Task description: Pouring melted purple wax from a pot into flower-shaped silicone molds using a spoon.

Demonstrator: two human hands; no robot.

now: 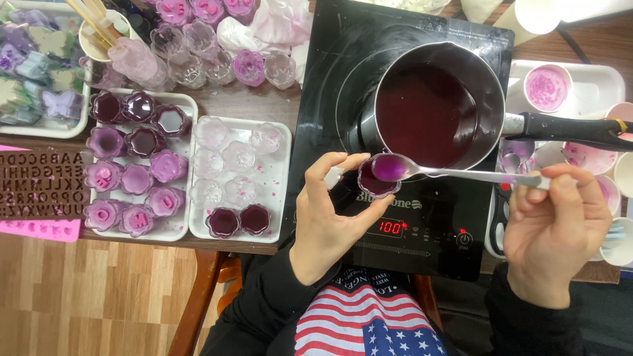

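My left hand (330, 211) holds a small clear flower-shaped mold (376, 186) filled with dark purple liquid, just above the black induction cooker (422, 217). My right hand (557, 227) grips the handle of a metal spoon (448, 173), whose bowl carries purple liquid directly over the mold. Behind them a saucepan (432, 109) of dark purple liquid sits on the cooker, its black handle (567, 128) pointing right.
A white tray (277, 191) holds several clear molds, two filled dark. Another tray (181, 224) to its left holds several purple filled molds. More molds and a cup of sticks (99, 26) stand behind. Paper cups (547, 86) sit on a tray at the right. A brown letter mold (39, 184) lies far left.
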